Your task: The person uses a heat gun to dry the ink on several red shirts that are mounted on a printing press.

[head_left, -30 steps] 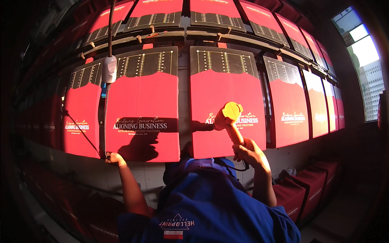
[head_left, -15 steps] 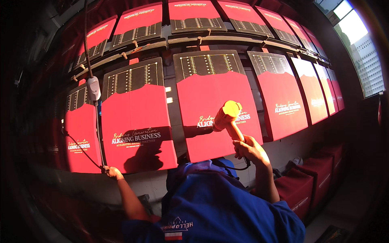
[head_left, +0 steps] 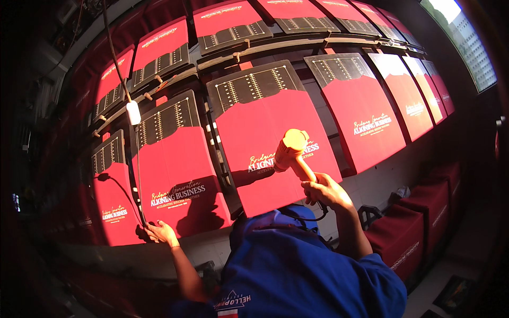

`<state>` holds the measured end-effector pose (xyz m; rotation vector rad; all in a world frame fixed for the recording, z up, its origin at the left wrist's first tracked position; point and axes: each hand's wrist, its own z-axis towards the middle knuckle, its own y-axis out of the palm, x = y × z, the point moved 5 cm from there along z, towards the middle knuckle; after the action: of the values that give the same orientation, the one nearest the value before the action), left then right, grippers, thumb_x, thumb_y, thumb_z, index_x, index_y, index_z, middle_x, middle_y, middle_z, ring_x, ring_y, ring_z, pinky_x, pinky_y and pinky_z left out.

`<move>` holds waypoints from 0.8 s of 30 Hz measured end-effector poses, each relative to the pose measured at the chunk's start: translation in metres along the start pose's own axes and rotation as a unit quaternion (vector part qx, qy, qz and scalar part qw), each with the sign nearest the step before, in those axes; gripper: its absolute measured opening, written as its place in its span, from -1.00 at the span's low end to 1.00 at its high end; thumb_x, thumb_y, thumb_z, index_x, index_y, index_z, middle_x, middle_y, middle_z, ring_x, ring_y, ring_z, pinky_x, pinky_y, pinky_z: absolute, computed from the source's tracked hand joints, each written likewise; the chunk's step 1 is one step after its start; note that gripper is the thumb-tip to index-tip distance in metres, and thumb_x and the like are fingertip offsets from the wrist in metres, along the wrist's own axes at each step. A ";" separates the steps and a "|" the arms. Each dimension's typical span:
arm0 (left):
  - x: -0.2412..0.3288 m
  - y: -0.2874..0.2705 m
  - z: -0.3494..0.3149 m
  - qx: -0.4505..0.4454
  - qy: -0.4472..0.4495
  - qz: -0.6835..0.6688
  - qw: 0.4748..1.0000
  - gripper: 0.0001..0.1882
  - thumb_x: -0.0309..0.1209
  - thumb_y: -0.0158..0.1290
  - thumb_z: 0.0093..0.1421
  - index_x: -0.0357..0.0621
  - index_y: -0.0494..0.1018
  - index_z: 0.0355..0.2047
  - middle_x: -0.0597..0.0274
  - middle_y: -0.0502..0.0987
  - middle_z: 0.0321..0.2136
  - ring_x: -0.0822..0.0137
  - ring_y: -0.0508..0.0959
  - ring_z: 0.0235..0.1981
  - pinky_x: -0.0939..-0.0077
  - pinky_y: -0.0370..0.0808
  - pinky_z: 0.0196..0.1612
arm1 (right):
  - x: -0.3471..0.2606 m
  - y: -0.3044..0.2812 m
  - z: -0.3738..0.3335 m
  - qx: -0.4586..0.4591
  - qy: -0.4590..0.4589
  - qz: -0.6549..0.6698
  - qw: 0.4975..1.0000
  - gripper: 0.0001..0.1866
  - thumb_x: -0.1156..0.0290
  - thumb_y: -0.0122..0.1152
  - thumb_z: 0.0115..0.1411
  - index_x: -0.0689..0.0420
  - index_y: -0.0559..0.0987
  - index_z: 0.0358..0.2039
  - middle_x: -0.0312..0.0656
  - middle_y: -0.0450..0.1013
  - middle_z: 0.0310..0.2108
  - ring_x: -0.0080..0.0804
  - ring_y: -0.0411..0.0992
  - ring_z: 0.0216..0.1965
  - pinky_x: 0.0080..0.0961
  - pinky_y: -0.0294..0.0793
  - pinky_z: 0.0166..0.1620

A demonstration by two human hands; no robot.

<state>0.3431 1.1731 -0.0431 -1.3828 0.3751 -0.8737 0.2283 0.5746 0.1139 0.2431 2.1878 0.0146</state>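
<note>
My right hand (head_left: pixel 330 191) is wrapped round the handle of a yellow-orange hair dryer (head_left: pixel 289 150), held above a red fabric piece (head_left: pixel 275 124) with white and gold printing. That fabric covers most of a dark board (head_left: pixel 260 82) marked with rulers. At the lower left, my left hand (head_left: pixel 162 233) is closed at the bottom of a thin dark cable (head_left: pixel 139 183), beside the front edge of another red printed piece (head_left: pixel 177 159). The cable hangs from above through a white inline plug box (head_left: pixel 133 113). My fingertips there are partly in shadow.
More boards with red printed fabric stand side by side, with a second row (head_left: pixel 233 24) beyond a rail (head_left: pixel 254 53) with wooden pegs. Red-covered boxes (head_left: pixel 397 238) stand at the right, behind my arm. A bright window (head_left: pixel 472 47) is at the upper right.
The view has turned, so the boards appear tilted. My left hand and the cable have shifted right in the picture, and the plug box is now in bright light. The hair dryer stays over the same piece.
</note>
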 end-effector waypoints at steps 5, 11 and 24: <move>0.116 -0.012 -0.118 0.018 0.363 -0.171 0.916 -0.36 -0.35 0.04 0.24 -0.33 0.14 0.27 -0.23 0.13 0.29 -0.14 0.13 0.33 -0.04 0.06 0.33 | 0.000 0.003 0.000 -0.004 -0.010 -0.018 1.000 -0.74 0.26 0.21 0.24 0.21 0.43 -0.33 -0.28 0.41 -0.55 -0.48 0.48 -0.56 -0.56 0.48 -0.49; 0.257 0.001 -0.233 -0.165 0.542 -0.142 0.811 -0.32 -0.15 -0.08 0.33 -0.41 0.10 0.28 -0.22 0.08 0.33 -0.15 0.04 0.37 -0.03 0.05 0.37 | -0.002 -0.005 -0.005 0.007 -0.020 -0.025 0.999 -0.74 0.27 0.23 0.22 0.20 0.44 -0.31 -0.28 0.42 -0.53 -0.49 0.48 -0.56 -0.56 0.48 -0.47; 0.306 0.010 -0.301 -0.180 0.616 -0.096 0.761 -0.26 -0.04 -0.11 0.31 -0.44 0.15 0.26 -0.19 0.10 0.33 -0.07 0.03 0.39 0.04 -0.10 0.41 | 0.000 -0.022 -0.009 0.031 -0.015 -0.013 0.999 -0.75 0.28 0.20 0.22 0.20 0.43 -0.29 -0.29 0.40 -0.53 -0.51 0.47 -0.57 -0.59 0.46 -0.48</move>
<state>0.3331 0.7442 -0.0330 -0.9864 1.4898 -1.9156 0.2172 0.5536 0.1167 0.2491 2.1637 -0.0703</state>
